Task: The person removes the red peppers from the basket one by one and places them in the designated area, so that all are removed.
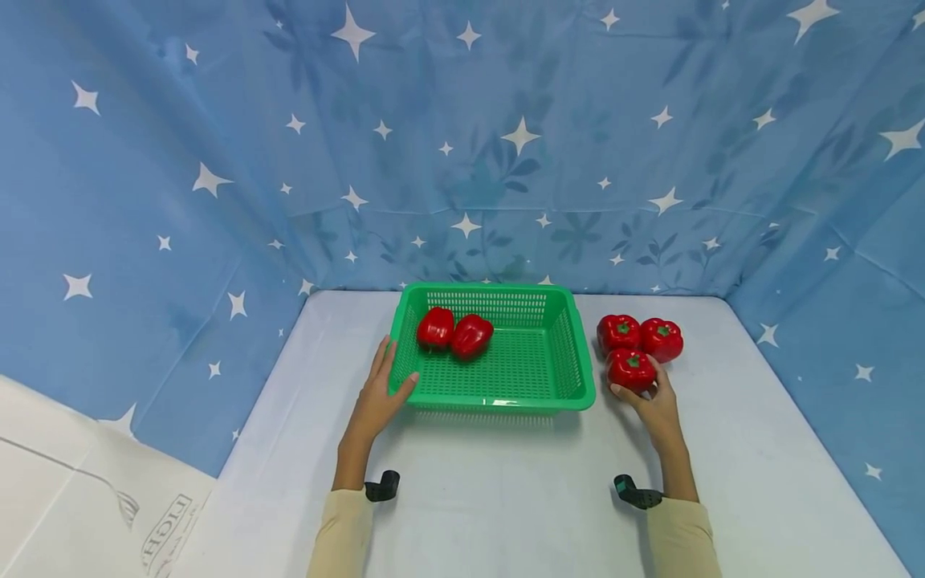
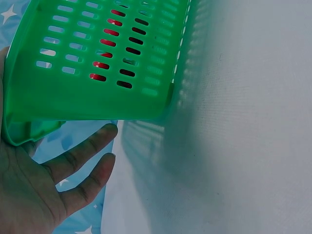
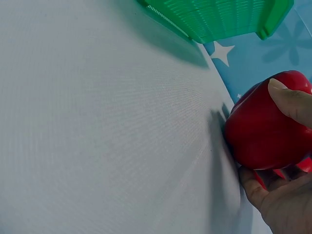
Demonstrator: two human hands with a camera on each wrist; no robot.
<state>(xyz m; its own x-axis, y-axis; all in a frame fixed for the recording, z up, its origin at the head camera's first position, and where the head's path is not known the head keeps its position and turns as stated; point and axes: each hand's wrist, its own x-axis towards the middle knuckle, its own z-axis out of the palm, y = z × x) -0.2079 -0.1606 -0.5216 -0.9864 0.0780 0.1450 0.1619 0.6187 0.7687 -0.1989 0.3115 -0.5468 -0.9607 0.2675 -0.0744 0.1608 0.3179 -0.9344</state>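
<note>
A green plastic basket [image 1: 499, 405] stands on the white table with two red bell peppers [image 1: 472, 337] lying in its left part. My left hand [image 1: 377, 401] holds the basket's front left corner, thumb over the rim and fingers along the outer side. In the left wrist view, two fingers [image 2: 90, 187] of it are spread below the slotted basket wall [image 2: 87, 92]. Right of the basket, my right hand [image 1: 654, 405] grips a red bell pepper [image 1: 630, 370] by its sides, with the thumb [image 3: 292, 103] across it. Two more red bell peppers [image 1: 661, 340] sit just behind that one.
A blue curtain with white stars [image 1: 462, 160] hangs behind and on both sides of the white table [image 1: 499, 498]. Printed white material [image 1: 87, 482] lies at the lower left. Each wrist wears a small black camera [image 1: 636, 491].
</note>
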